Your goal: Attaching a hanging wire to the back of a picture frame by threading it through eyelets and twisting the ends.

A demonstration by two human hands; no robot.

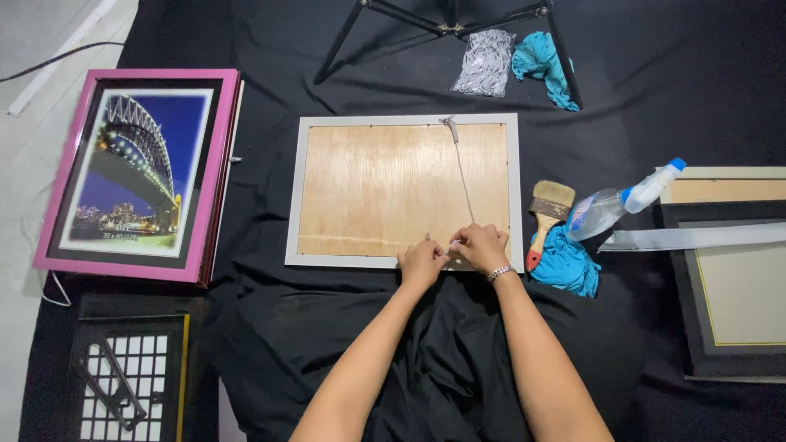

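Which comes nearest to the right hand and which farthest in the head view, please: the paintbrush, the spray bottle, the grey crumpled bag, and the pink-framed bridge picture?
From the right hand:
1. Paintbrush, just to its right.
2. Spray bottle, further right.
3. Grey crumpled bag, at the top, by the tripod legs.
4. Pink-framed bridge picture, far left.

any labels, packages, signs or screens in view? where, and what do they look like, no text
Label on the spray bottle, right of the frame under the hands: curved band, blue with red.
Caption strip on the bridge print, far left: pale band along the lower border.
No screens or signs.
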